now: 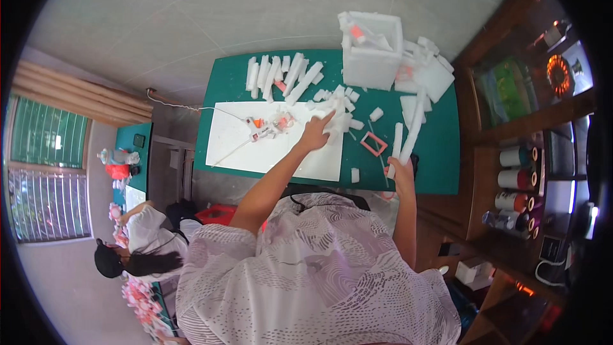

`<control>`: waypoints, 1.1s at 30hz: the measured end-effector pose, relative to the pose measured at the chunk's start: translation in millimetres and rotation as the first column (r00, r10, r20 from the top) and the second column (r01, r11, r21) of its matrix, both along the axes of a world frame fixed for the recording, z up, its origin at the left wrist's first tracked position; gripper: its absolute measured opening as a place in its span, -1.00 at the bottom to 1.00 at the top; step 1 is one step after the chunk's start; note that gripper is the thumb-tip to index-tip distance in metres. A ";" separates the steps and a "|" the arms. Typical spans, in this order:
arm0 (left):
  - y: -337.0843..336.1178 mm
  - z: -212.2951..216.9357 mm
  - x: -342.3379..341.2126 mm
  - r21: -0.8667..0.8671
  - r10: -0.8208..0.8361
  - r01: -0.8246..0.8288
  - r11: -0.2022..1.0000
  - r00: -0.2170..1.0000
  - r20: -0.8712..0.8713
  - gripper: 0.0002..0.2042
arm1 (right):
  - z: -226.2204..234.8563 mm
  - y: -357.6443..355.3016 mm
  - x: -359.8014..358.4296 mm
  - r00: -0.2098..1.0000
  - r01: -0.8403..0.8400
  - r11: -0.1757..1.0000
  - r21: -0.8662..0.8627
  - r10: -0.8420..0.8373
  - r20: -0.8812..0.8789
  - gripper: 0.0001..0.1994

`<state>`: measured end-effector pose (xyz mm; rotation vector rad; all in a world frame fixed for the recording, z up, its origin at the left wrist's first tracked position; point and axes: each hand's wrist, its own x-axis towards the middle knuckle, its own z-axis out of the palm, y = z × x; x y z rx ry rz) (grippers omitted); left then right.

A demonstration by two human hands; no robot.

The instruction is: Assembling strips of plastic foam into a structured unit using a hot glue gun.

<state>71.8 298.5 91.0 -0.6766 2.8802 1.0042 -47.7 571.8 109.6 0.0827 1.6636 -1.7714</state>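
Observation:
My left hand [314, 135] reaches over the right part of a white board [274, 158], fingers stretched out and apart. Its fingertips are at a heap of small white foam pieces [337, 103], holding nothing that I can see. At the table's front right, my right hand [402, 177] is closed around the lower end of a white foam strip [414, 131]; a shorter strip [398, 140] stands beside it, also at the hand. Between my hands lies a small pink rectangular frame [373, 144]. White glue guns [260, 133] with orange parts rest on the board.
Foam strips [281, 75] lie in a row at the back of the green table [440, 176]. A white foam box [371, 67] and foam sheets [428, 76] stand at back right. Shelves with thread spools [514, 179] flank the right. Another person [150, 239] works at left.

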 end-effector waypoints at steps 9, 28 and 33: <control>-4.6 -43.9 3.0 0.017 -0.092 0.100 0.995 0.959 -0.269 -0.51 | -28.2 -1.2 48.7 0.993 -0.036 0.996 0.079 0.044 -0.105 -0.57; -105.5 -51.5 149.9 0.662 -0.144 0.074 0.746 0.988 0.051 -0.64 | -42.4 -163.5 79.0 0.891 0.210 0.890 0.405 -0.003 -0.455 -0.55; -103.4 -21.9 130.3 0.731 -0.095 0.087 0.676 0.995 -0.031 -0.59 | -10.1 -197.3 97.0 0.845 0.128 0.835 0.534 0.190 -0.499 -0.59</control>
